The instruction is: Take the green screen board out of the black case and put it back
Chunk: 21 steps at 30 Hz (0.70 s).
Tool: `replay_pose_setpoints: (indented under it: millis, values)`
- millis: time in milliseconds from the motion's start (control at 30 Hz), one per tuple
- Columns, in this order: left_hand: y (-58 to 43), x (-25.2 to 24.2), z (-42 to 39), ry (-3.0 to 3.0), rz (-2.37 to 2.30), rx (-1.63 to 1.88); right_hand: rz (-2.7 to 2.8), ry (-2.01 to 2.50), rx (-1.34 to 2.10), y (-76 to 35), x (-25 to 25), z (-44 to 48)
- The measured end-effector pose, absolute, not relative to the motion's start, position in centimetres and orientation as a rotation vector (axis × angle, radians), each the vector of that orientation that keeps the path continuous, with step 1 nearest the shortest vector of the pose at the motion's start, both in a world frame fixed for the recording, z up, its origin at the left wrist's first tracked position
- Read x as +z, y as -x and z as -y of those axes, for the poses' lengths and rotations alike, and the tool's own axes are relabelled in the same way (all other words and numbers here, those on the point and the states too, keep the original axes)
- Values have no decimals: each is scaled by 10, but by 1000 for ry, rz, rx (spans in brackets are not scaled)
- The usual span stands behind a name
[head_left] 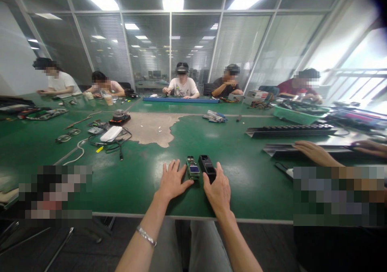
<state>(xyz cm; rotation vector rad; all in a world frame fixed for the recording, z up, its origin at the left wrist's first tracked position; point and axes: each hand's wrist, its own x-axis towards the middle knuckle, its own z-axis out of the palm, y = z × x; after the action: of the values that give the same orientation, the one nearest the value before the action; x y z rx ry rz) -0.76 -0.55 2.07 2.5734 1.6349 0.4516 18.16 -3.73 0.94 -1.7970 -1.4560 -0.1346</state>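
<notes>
Bare forearms (pixel 240 239) lay nearest, the left one wearing a silver bracelet (pixel 146 236), both extended over the edge of the green bench (pixel 250 199). The left hand (pixel 173 181) was spread with its fingers released beside a green circuit board (pixel 192 168), while the right hand (pixel 218 188) had thumb and forefinger about the near end of a black case (pixel 207 164), whether grasping it I could not tell. Board and case lay side by side, with a white box (pixel 111 134) farther off to the left.
</notes>
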Motion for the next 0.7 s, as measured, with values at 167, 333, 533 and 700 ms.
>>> replay_pose_setpoints:
  millis: [167,333,533,700]
  values:
    - [8,21,6,-2574,-1631,454,1389,1843,-82,-181,19,40]
    - [8,23,6,-2567,-1629,437,1269,1762,-14,-175,43,41]
    - [7,24,7,-2559,-1627,427,1335,1716,-19,-150,63,41]
    - [8,24,6,-2556,-1630,442,1435,1752,-73,-133,60,40]
